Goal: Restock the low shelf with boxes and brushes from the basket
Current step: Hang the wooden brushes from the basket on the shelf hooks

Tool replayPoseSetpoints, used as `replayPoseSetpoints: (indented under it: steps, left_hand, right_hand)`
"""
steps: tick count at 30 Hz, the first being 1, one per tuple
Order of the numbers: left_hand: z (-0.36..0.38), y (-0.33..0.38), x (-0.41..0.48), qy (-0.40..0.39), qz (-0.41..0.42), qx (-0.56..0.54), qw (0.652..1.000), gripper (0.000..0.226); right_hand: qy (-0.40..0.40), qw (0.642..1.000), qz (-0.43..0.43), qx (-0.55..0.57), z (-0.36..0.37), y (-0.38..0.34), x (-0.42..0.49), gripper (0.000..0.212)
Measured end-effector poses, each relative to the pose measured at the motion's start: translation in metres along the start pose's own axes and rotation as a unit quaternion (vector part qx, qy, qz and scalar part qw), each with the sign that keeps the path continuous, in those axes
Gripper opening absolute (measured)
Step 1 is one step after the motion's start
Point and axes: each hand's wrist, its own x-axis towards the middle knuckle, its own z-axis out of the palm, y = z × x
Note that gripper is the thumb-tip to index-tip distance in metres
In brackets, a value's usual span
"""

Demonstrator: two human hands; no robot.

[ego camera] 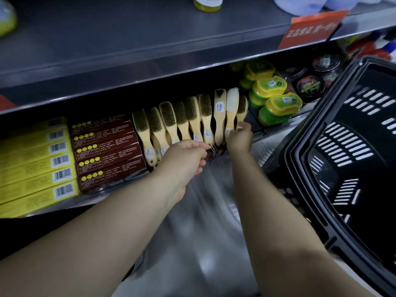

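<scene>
Nearly done, I'd say: the basket [300, 168] shows nothing inside (part of it is out of view), boxes [102, 151] and brushes [188, 118] already line the low shelf [276, 130], and the right hand [240, 139] pinches the handle of the pale brush [232, 103] at the row's end, while the left hand [186, 156] curls by the other handles, grip unclear.

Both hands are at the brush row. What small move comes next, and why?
Probably settle the white-bristled brush into line with its neighbours and let go. The right hand seems to pinch its handle at the row's right end, and the basket looks empty where visible.
</scene>
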Motion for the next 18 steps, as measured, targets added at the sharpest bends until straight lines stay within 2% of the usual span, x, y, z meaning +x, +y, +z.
replayPoseSetpoints:
  steps: [2,5,7,10,14,18]
  left_hand:
    - [-0.001,-0.002,-0.007,0.006,0.032,0.036,0.999,0.025]
    - [-0.018,-0.012,-0.014,0.029,0.096,0.137,0.985,0.019]
    - [-0.041,-0.027,-0.018,0.055,0.118,0.245,0.961,0.016]
    - [-0.079,-0.042,-0.023,0.09,0.107,0.381,0.914,0.025]
    - [-0.132,-0.017,-0.018,0.086,0.114,0.456,0.879,0.029]
    - [-0.191,0.025,-0.002,0.041,0.103,0.528,0.842,0.033]
  right_hand:
    - [-0.023,0.999,-0.039,-0.02,0.002,-0.005,-0.028,0.032]
    - [-0.134,0.985,-0.095,-0.052,0.015,-0.009,-0.076,0.03]
    - [-0.224,0.96,-0.141,-0.09,0.024,-0.01,-0.104,0.031]
    - [-0.333,0.916,-0.187,-0.119,0.035,-0.013,-0.138,0.032]
    - [-0.378,0.891,-0.192,-0.16,0.046,-0.018,-0.163,0.04]
    - [-0.38,0.891,-0.195,-0.156,0.065,-0.03,-0.174,0.045]
